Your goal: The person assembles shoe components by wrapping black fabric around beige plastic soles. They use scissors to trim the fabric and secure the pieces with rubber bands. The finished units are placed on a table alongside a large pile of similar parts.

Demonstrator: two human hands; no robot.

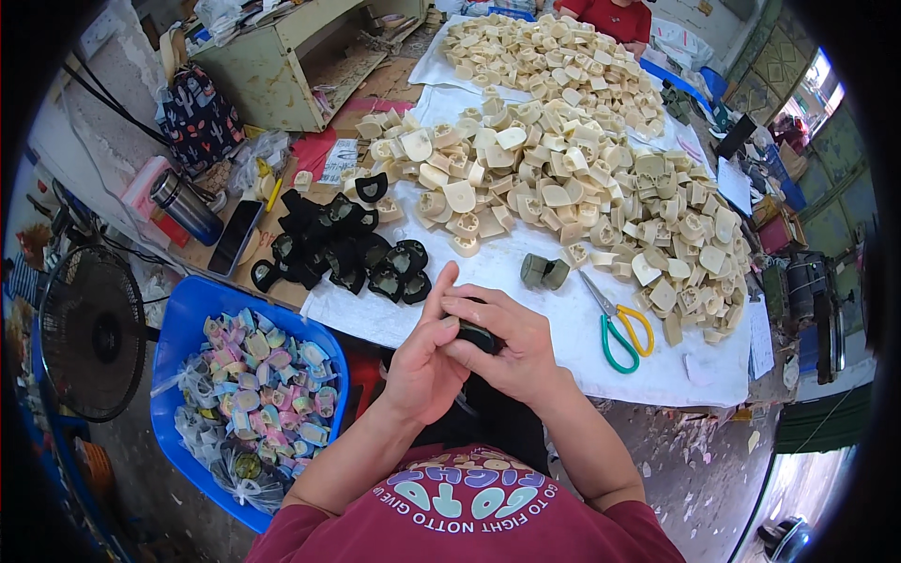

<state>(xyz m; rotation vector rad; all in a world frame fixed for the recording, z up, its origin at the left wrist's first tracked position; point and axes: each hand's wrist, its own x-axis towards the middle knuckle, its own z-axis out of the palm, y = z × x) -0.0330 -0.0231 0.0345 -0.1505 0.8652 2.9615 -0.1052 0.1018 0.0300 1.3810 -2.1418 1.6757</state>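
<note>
Over the near edge of the table, my two hands meet around a small black rounded piece [480, 336] with an olive-green inside. My right hand [518, 345] wraps its fingers over the piece from the right. From the other side, my left hand [424, 368] presses it with the thumb, one finger pointing up; the fingers behind are partly hidden. Left of my hands lies a heap of black pieces [324, 246] with camouflage-like insides. Beyond my hands stands an olive-green moulded piece [544, 272]. Scissors [615, 324] with one green and one yellow handle lie to the right.
A large heap of cream moulded pieces [535, 174] covers much of the white-covered table [450, 291]. At left are a blue tub [169, 394] of pastel pieces, a fan [94, 342], a phone [235, 238] and a steel flask [186, 206]. Another person [615, 21] sits across the table.
</note>
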